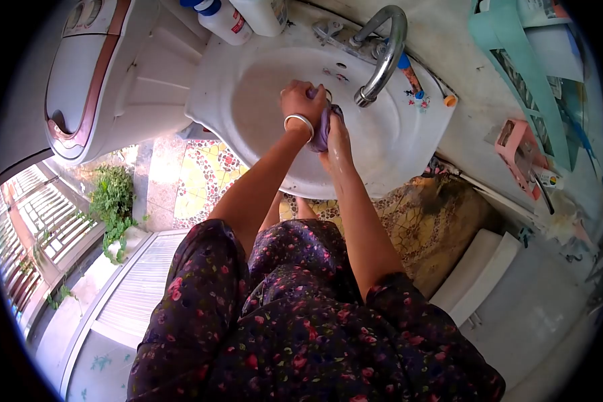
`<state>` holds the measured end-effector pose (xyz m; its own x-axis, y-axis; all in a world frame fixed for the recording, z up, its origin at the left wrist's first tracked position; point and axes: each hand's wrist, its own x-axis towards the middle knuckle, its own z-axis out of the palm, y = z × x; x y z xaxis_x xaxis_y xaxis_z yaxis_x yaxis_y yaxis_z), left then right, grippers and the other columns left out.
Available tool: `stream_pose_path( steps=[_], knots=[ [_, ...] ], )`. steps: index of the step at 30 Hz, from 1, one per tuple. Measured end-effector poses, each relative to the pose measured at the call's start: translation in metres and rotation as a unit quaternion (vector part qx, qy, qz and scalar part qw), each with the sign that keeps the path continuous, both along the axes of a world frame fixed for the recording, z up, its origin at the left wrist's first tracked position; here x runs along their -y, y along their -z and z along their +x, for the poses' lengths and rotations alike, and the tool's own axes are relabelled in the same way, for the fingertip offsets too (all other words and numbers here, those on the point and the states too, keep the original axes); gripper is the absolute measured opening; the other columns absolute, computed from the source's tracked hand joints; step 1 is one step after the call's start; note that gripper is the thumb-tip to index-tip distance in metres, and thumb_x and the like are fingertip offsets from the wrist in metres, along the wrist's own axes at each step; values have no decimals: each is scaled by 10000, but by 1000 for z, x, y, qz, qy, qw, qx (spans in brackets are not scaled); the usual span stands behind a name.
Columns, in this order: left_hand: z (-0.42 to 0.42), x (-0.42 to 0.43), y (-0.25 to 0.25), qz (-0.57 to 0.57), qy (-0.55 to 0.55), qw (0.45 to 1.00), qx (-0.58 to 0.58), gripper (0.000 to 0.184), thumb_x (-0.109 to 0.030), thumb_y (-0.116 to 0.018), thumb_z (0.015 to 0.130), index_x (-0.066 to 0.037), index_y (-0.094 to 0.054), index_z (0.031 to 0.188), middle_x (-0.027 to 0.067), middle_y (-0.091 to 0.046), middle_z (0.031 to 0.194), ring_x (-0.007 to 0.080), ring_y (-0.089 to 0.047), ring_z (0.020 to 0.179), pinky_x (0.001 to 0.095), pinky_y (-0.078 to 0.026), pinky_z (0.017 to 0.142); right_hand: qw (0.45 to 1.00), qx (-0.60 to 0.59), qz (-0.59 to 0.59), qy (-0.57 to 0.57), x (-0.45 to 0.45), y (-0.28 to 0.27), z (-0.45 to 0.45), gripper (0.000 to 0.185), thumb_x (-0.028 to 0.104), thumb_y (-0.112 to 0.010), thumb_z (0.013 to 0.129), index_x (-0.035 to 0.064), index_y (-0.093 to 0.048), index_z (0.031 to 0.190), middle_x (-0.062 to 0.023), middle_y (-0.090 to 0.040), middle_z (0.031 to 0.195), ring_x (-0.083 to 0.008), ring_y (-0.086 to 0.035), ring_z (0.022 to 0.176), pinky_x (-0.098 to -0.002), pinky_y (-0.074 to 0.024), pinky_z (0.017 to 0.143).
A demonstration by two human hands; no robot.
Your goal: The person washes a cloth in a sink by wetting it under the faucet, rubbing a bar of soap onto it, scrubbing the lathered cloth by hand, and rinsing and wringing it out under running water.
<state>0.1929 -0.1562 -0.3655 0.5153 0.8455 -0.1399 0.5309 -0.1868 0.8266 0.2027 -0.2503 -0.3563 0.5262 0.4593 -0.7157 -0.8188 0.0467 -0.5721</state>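
Note:
Over the white sink basin (254,87), both hands are closed around a wet-looking, bunched purple cloth (323,130). My left hand (300,100), with a silver bangle at the wrist, grips its upper part, knuckles up. My right hand (338,137) wraps the cloth from the right side, its wrist shiny as if wet. The fingers partly hide the cloth. To the right of the hands, the curved chrome faucet (392,50) reaches over the bowl; I cannot make out any water running from it.
White bottles (224,23) stand at the sink's back left, beside a washing machine (87,74). A toothpaste-like tube (411,77) lies right of the faucet. On the right wall hang a teal rack (526,80) and a pink holder (516,154). Patterned tiles (208,171) cover the floor.

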Motion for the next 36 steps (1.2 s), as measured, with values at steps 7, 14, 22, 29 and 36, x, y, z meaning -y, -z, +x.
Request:
stream_pose_path(
  steps=[7, 14, 22, 29, 36],
  knots=[
    [-40, 74, -36, 72, 113, 984, 120, 136, -171, -674, 623, -62, -603, 662, 131, -569, 871, 338, -524, 852, 393, -428, 761, 934, -144, 312, -94, 15, 46, 30, 201, 291, -457, 903, 111, -537, 940, -56, -557, 843, -189, -579, 762, -320, -497, 645],
    [0, 12, -3, 107, -72, 984, 124, 159, -113, -636, 674, -10, -522, 632, 138, -516, 643, 302, -475, 590, 385, -395, 575, 997, -18, 39, 63, -8, -4, -6, 306, 326, -459, 914, 72, -519, 1074, -45, -563, 997, -138, -576, 891, -275, -491, 739],
    [-15, 31, -12, -12, 34, 997, 73, 155, -208, -650, 662, -72, -577, 648, 134, -560, 744, 331, -563, 736, 411, -454, 651, 999, -35, 26, -24, 5, 6, 5, 440, 478, -436, 920, 89, -535, 1100, -54, -587, 1016, -173, -575, 941, -322, -477, 812],
    [-33, -36, 46, 369, 102, 908, -171, 347, -428, -688, 712, -109, -653, 843, 164, -357, 1323, 359, -351, 1209, 471, -363, 903, 983, -30, -160, -80, 29, 34, 31, 604, 369, -542, 889, 50, -297, 1339, -106, -214, 1446, -337, -518, 1083, -452, -458, 911],
    [-33, 72, 45, 22, 43, 999, -5, 230, -278, -690, 637, -91, -658, 767, 60, -525, 1146, 339, -409, 1121, 452, -348, 915, 970, -197, 121, -71, 12, 51, 47, 579, 599, -527, 820, 72, -509, 1058, -163, -577, 1042, -278, -599, 888, -451, -516, 768]
  ],
)
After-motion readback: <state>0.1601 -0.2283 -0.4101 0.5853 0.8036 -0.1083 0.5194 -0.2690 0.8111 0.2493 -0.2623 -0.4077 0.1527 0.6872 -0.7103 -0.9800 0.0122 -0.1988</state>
